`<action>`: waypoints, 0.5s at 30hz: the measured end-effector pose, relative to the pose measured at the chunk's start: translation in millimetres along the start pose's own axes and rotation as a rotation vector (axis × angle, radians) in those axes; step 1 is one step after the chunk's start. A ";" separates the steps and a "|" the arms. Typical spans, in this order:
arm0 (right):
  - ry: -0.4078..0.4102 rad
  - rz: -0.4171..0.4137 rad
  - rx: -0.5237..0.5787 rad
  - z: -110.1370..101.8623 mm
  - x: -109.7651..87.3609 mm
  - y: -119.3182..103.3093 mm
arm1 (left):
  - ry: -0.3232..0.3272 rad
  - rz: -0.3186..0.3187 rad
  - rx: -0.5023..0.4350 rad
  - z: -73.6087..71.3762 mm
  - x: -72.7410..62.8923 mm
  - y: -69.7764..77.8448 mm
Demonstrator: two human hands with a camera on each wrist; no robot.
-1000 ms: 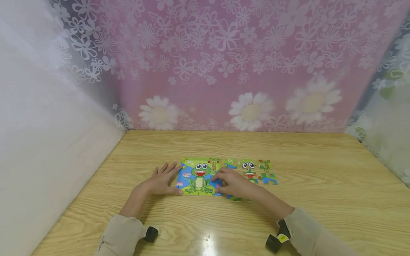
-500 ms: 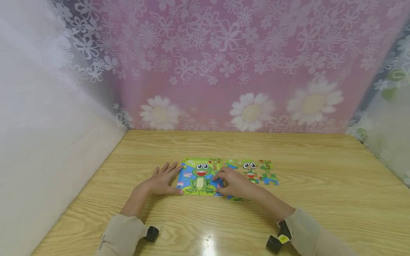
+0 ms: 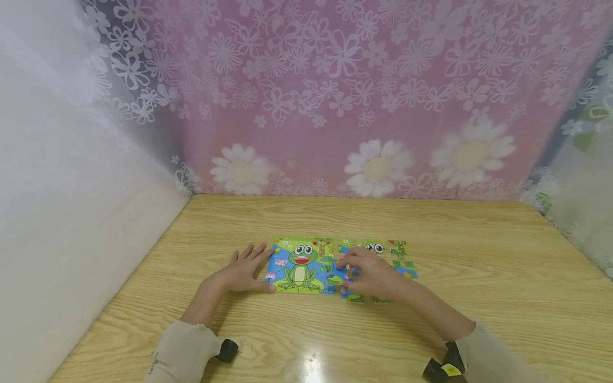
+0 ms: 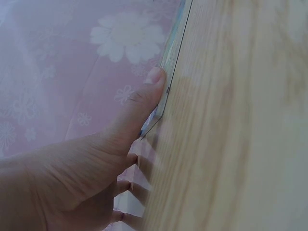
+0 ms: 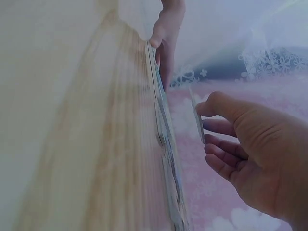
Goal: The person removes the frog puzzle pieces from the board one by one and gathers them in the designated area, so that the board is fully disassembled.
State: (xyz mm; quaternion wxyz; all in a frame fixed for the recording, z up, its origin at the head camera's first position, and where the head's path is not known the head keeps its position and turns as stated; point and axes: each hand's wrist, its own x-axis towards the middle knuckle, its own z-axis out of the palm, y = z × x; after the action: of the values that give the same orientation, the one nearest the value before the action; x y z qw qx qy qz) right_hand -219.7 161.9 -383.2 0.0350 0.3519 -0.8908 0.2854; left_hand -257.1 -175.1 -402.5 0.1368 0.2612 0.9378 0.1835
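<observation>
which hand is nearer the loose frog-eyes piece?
Right. The right hand lies just in front of the frog-eyes piece, fingers pinching another puzzle piece. The left hand rests at the frog board's far left edge.

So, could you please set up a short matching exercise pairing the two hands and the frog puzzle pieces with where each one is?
Things:
1. left hand
2. right hand
3. frog board
4. loose pieces

Places or states:
A. lies between the two hands
B. scattered to the right of the board
C. rests flat against the board's left edge
D. pinches one piece, lifted off the table

Pairs: 1-C, 2-D, 3-A, 4-B
</observation>
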 end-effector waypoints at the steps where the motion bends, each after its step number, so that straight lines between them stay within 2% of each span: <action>1: 0.012 -0.004 0.006 -2.5 -3.7 2.1 | 0.001 0.000 0.001 -0.2 -0.4 0.4; 4: 0.037 -0.019 0.011 -11.6 -15.9 7.7 | 0.004 0.003 0.003 -0.7 -1.2 1.7; 10: 0.019 0.047 0.007 -30.6 -42.3 16.2 | 0.004 0.008 -0.002 -1.6 -2.2 3.6; 15: 0.057 0.046 -0.024 -40.1 -58.8 25.1 | 0.004 0.005 -0.001 -1.6 -2.6 4.2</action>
State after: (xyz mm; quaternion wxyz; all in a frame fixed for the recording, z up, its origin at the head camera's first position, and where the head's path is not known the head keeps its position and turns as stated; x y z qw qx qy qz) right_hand -197.3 233.7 -377.3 0.0577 0.3225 -0.9007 0.2854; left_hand -253.6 -173.7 -398.9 0.1345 0.2633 0.9372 0.1851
